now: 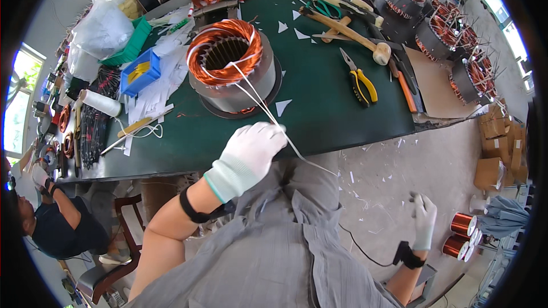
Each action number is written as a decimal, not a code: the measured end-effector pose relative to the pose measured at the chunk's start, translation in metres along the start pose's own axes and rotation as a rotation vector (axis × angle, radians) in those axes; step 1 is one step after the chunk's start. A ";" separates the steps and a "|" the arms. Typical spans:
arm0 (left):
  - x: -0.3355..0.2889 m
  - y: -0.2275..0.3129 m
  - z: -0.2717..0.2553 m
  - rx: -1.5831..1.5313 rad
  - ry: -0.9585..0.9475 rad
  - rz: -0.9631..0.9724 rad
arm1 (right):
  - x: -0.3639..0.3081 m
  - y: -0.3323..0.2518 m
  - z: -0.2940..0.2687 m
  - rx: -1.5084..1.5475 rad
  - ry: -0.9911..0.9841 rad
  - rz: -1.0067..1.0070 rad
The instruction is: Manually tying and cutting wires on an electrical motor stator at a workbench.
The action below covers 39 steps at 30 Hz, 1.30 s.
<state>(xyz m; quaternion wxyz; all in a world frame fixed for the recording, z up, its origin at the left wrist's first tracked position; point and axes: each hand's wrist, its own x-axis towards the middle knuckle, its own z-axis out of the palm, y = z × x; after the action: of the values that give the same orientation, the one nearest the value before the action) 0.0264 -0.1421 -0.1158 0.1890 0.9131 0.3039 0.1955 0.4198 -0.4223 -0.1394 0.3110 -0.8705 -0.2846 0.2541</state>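
Note:
My left hand (pixel 251 151), in a white knit glove, is closed at the front edge of the table. White cord (pixel 264 108) runs from the motor stator (pixel 233 88) to its fingers, and a loose tail hangs past them toward my lap. The stator stands upright on the table, a grey metal ring with a thick copper winding (pixel 225 54) on top. White cord wraps around parts of that winding. Well out to the right, below table height, is my right hand (pixel 423 219), also gloved, its fingers loosely bent and apart, with nothing visible in them.
Pliers (pixel 361 80), mallets (pixel 348 34) and an orange-handled tool (pixel 406 91) lie right of the stator. More wound stators (pixel 434 37) stand beyond. At left are a blue bin (pixel 140 73), a green bin (pixel 128 43) and a thread cone (pixel 100 102). A co-worker (pixel 68 217) sits far left.

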 end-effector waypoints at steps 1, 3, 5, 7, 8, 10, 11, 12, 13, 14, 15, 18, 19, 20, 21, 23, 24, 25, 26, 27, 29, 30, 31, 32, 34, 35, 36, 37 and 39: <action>-0.010 -0.006 -0.002 0.037 -0.008 -0.005 | 0.008 -0.019 0.018 -0.007 -0.046 -0.023; -0.033 -0.024 -0.014 0.101 0.010 -0.094 | 0.018 -0.063 0.057 0.066 -0.132 -0.309; -0.052 -0.049 -0.033 0.127 -0.013 -0.252 | 0.015 -0.126 0.089 0.201 -0.287 -0.310; -0.050 -0.074 -0.046 0.054 0.097 -0.271 | 0.014 -0.170 0.121 0.386 -0.474 -0.399; -0.046 -0.083 -0.047 -0.042 0.157 -0.253 | 0.011 -0.193 0.138 0.438 -0.532 -0.416; -0.035 -0.099 -0.037 -0.007 0.198 -0.259 | 0.005 -0.233 0.171 0.512 -0.589 -0.440; -0.032 -0.104 -0.034 0.023 0.236 -0.260 | 0.005 -0.243 0.189 0.539 -0.592 -0.449; -0.032 -0.106 -0.033 0.060 0.188 -0.311 | 0.007 -0.246 0.204 0.561 -0.648 -0.404; -0.035 -0.105 -0.038 0.061 0.186 -0.298 | 0.003 -0.251 0.211 0.581 -0.761 -0.258; -0.043 -0.102 -0.043 0.156 0.231 -0.189 | -0.005 -0.254 0.212 0.618 -0.832 -0.237; -0.051 -0.097 -0.048 0.248 0.276 -0.077 | -0.016 -0.255 0.209 0.657 -0.901 -0.214; -0.077 -0.061 -0.072 0.337 0.319 -0.063 | -0.041 -0.232 0.199 0.675 -0.851 -0.357; -0.086 -0.055 -0.073 0.285 0.277 -0.004 | -0.049 -0.230 0.192 0.647 -0.837 -0.431; -0.091 -0.044 -0.069 0.237 0.179 0.070 | -0.054 -0.228 0.199 0.642 -0.755 -0.671; -0.093 -0.032 -0.063 0.191 0.081 0.143 | -0.060 -0.230 0.196 0.594 -0.762 -0.708; -0.087 -0.006 -0.068 0.068 0.080 0.199 | -0.071 -0.255 0.191 0.418 -0.699 -0.889; -0.083 0.000 -0.068 0.006 0.151 0.235 | -0.074 -0.267 0.196 0.410 -0.643 -0.958; -0.076 0.004 -0.073 -0.001 0.152 0.242 | -0.073 -0.277 0.201 0.395 -0.652 -0.963; -0.067 0.006 -0.081 -0.271 0.077 0.222 | -0.074 -0.281 0.212 0.442 -0.683 -0.891; -0.063 0.010 -0.089 -0.540 -0.001 0.197 | -0.073 -0.282 0.221 0.489 -0.714 -0.819; -0.066 0.014 -0.102 -1.104 -0.014 -0.193 | -0.072 -0.280 0.224 0.429 -0.667 -0.825; -0.064 0.003 -0.099 -1.334 -0.017 -0.256 | -0.073 -0.281 0.221 0.508 -0.744 -0.615; -0.066 -0.007 -0.094 -1.566 -0.010 -0.323 | -0.076 -0.280 0.217 0.575 -0.822 -0.397; -0.063 -0.013 -0.092 -1.787 -0.041 -0.365 | -0.075 -0.280 0.215 0.642 -0.813 -0.380; -0.064 -0.026 -0.086 -2.035 -0.107 -0.382 | -0.070 -0.278 0.214 0.635 -0.802 -0.358; -0.066 -0.029 -0.083 -2.032 -0.091 -0.373 | -0.068 -0.279 0.214 0.642 -0.808 -0.339; -0.068 -0.030 -0.080 -2.040 -0.050 -0.405 | -0.068 -0.280 0.214 0.637 -0.816 -0.353; -0.069 -0.031 -0.077 -2.051 -0.013 -0.436 | -0.068 -0.280 0.213 0.630 -0.807 -0.352; -0.068 -0.032 -0.074 -2.064 0.002 -0.402 | -0.068 -0.278 0.212 0.622 -0.797 -0.368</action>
<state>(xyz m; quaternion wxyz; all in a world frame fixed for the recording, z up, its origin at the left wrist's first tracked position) -0.0736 -0.1441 -0.0842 0.9040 0.2416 0.1362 0.3253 0.1463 -0.2031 -0.0744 0.4614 -0.5089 -0.4395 0.5787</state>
